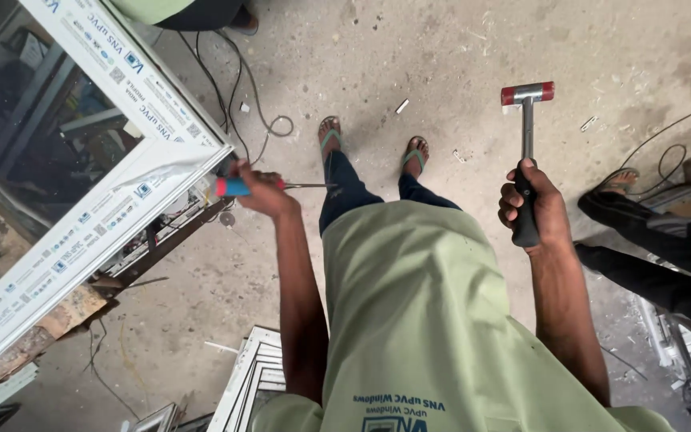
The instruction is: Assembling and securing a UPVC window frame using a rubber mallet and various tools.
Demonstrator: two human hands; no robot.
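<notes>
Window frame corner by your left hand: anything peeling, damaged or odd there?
Yes. On the white window frame, the protective film has lifted and curled at the corner, beside the left hand holding a blue-handled screwdriver. No crack shows. The right hand holds a mallet.

Person in a loose pale green T-shirt (421, 320) with dark blue printing, dark blue jeans (345, 188), green-strapped flip-flops (416, 154), arms bare below the sleeves.

Your left hand (259, 189) is extended forward with the arm nearly straight, fingers wrapped in a closed fist grip. Your right hand (533, 210) is raised at the same level, forearm vertical in view, fingers clenched tight, thumb uppermost.
</notes>
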